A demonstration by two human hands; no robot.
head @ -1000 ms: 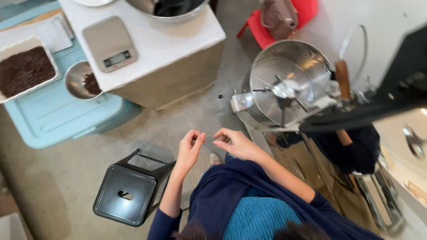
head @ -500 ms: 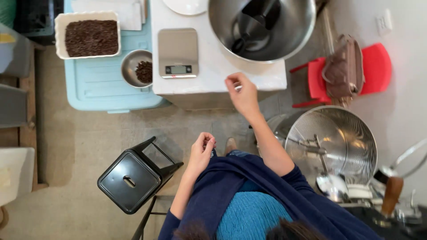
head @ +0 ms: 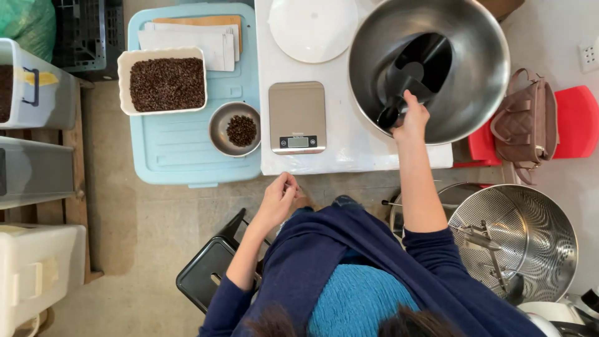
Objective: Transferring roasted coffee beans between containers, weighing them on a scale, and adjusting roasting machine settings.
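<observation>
My right hand reaches into a large steel bowl on the white table and grips the handle of a black scoop lying inside it. My left hand hangs below the table's near edge with its fingers loosely curled and nothing visible in it. A grey kitchen scale sits on the table between the two hands. A white plate lies at the far side of the table.
Left of the table a light blue bin lid carries a white tray of dark beans, a small steel bowl of beans and papers. A black stool stands below. A perforated steel drum and a brown bag are at right.
The view has swung from the steel drum to the table. My right hand rose from my lap, reached over the table and took hold of the scoop in the bowl.
</observation>
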